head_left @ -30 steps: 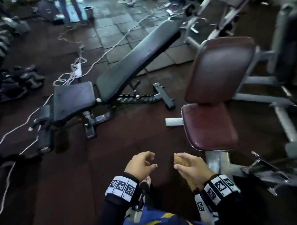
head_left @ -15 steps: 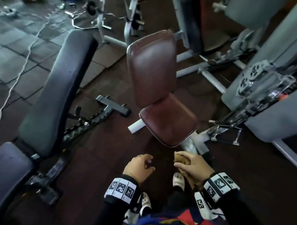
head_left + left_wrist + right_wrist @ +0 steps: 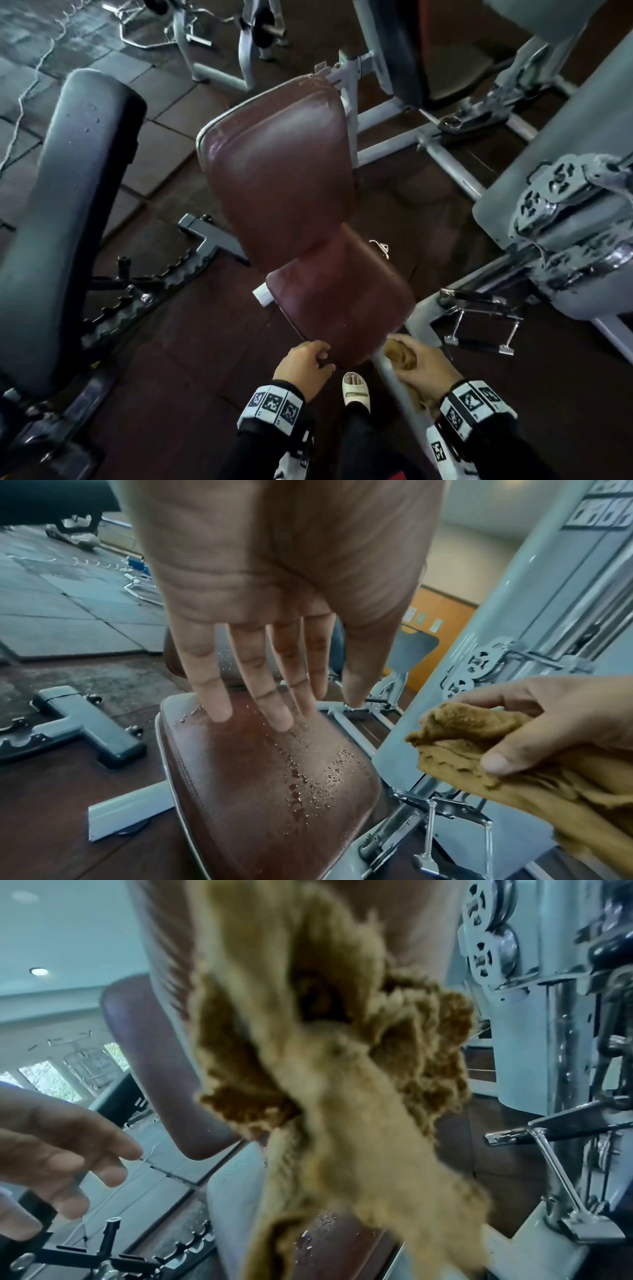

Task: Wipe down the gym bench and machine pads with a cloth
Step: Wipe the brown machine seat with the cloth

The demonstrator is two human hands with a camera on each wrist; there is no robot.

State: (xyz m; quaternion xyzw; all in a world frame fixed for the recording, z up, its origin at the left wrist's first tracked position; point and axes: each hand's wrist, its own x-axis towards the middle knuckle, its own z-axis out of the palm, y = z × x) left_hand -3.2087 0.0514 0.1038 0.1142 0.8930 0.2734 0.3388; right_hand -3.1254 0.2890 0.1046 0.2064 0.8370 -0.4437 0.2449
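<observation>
The maroon machine seat pad (image 3: pixel 339 301) with its upright backrest (image 3: pixel 277 171) stands right in front of me. Water droplets (image 3: pixel 308 777) dot the seat pad (image 3: pixel 260 791). My left hand (image 3: pixel 322 356) is at the seat's near left edge; in the left wrist view its fingers (image 3: pixel 274 710) are straight, spread above the pad and hold nothing. My right hand (image 3: pixel 411 363) grips a bunched brown cloth (image 3: pixel 400 353) just off the seat's near right corner. The cloth (image 3: pixel 325 1056) fills the right wrist view and hides the right fingers there.
A black adjustable bench (image 3: pixel 68 205) lies at the left, its toothed frame (image 3: pixel 144 291) on the floor. A grey machine column with pulleys (image 3: pixel 555 205) and a chrome handle (image 3: pixel 479 329) crowd the right. My white-shoed foot (image 3: pixel 356 390) stands under the seat.
The view has swung from the black bench to the maroon seat, which is now much closer. Both hands have reached its near edge, and the left fingers have straightened out.
</observation>
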